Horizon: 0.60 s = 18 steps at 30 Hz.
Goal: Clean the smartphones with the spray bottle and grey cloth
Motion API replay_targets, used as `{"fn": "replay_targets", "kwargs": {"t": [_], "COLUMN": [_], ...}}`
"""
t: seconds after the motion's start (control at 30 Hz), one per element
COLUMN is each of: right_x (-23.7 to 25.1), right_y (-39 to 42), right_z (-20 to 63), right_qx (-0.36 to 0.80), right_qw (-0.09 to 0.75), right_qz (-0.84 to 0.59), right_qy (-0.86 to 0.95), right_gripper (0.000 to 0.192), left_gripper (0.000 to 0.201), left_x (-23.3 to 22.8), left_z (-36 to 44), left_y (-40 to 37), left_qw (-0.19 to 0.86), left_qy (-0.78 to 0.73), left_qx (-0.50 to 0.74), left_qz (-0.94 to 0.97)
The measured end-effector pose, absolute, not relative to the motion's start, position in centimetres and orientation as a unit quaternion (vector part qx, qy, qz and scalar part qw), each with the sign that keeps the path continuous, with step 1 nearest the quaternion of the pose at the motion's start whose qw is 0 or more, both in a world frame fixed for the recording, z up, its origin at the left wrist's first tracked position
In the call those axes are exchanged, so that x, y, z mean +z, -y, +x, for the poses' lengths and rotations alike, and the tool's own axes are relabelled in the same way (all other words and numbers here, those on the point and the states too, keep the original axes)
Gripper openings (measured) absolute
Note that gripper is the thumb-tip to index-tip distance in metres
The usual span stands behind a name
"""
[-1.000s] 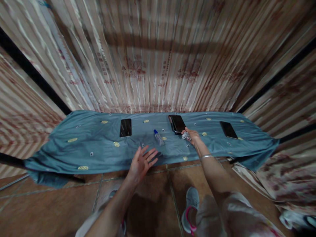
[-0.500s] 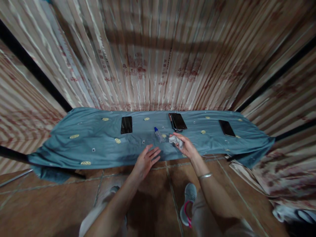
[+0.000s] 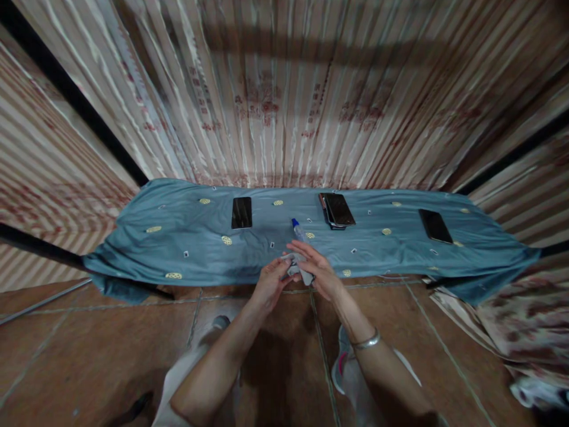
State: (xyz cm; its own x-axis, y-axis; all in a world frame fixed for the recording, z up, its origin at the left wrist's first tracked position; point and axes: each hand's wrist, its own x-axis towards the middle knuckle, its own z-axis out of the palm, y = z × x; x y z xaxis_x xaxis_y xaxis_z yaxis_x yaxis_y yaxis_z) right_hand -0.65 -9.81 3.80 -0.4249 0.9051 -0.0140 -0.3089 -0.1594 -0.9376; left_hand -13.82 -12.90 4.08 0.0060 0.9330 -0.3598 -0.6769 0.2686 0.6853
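We're holding a small white cloth (image 3: 297, 270) between both hands over the near edge of the bench (image 3: 133, 261), just this side of the teal cover (image 3: 186, 231). Left hand (image 3: 270, 283) is pinching the cloth's left end, fingers closed on it. Right hand (image 3: 316, 270) is lying over the right part, fingers curled on top and gripping it. Both grips are narrow, each holding cloth.

The cloth is crumpled, so its long axis is only rough: it's running near left to far right between the two hands, with one pale end sticking out toward the bottle. We can't tell which face is up.

A small clear bottle with a blue cap (image 3: 299, 230) is lying on the cover just beyond the fingertips, cap pointing away from us and slightly left, long axis near-to-far. It's apart from the hands.

Three dark phones are sitting on the cover, screens up: one phone (image 3: 242, 212) to the left of the bottle, a stacked phone (image 3: 338, 209) to its right at a slight tilt, and a third phone (image 3: 435, 226) well apart at the far right. All long axes are roughly near-to-far.

A bracelet (image 3: 365, 341) is on the right wrist. Striped curtains (image 3: 284, 89) are hanging behind the bench.
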Motion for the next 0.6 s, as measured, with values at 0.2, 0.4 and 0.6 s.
{"fn": "replay_targets", "kwargs": {"t": [0.2, 0.4, 0.6], "right_x": [3.6, 3.3, 1.5], "right_y": [9.8, 8.1, 7.0], "right_z": [-1.4, -0.6, -1.1], "right_qx": [0.519, 0.529, 0.578], "right_qw": [0.465, 0.461, 0.453], "right_qz": [-0.408, -0.456, -0.449], "right_qy": [0.590, 0.548, 0.509], "right_gripper": [0.053, 0.008, 0.024], "left_gripper": [0.016, 0.014, 0.019], "left_x": [3.8, 4.4, 4.8], "left_z": [-15.1, -16.4, -16.9], "left_y": [12.6, 12.6, 12.6], "left_qw": [0.656, 0.633, 0.637], "left_qy": [-0.417, -0.437, -0.452], "left_qx": [0.606, 0.608, 0.606], "left_qz": [0.169, 0.195, 0.151]}}
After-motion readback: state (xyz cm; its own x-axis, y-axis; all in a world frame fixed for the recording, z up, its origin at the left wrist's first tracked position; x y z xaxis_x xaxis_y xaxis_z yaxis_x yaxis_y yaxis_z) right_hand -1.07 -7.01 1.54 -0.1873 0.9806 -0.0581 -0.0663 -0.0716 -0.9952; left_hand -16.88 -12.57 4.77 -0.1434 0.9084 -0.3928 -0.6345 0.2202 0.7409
